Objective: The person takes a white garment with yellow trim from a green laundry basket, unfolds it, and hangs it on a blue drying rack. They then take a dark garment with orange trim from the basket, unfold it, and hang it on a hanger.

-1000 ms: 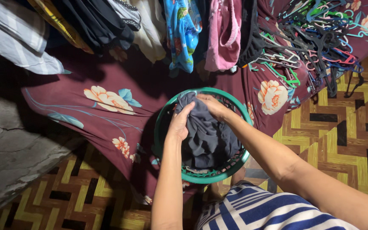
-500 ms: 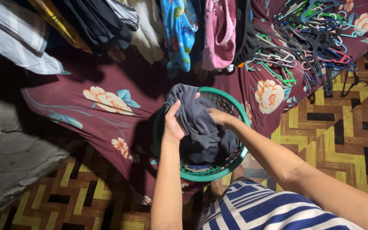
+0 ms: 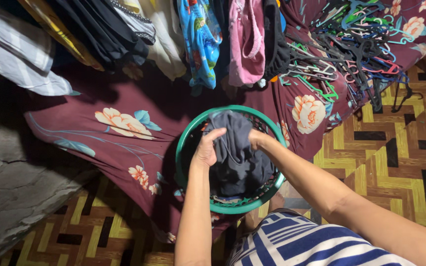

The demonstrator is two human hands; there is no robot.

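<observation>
With the dark grey garment (image 3: 235, 155) bunched inside the green basket (image 3: 182, 148) and clamped by the left hand (image 3: 206, 148) and right hand (image 3: 258, 139), the lightweight basket could be dragged off the floral cloth (image 3: 124, 123) if fabric were snagged on its lattice.

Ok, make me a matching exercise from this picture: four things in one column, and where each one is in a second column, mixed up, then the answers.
Things:
1. dark grey garment
2. green basket
3. pile of plastic hangers
4. pink garment

Places:
A. heaped on the cloth at upper right
B. hanging in the row of clothes at the top
C. gripped by both hands
D. standing on the maroon flowered cloth

Pairs: 1-C, 2-D, 3-A, 4-B
</observation>
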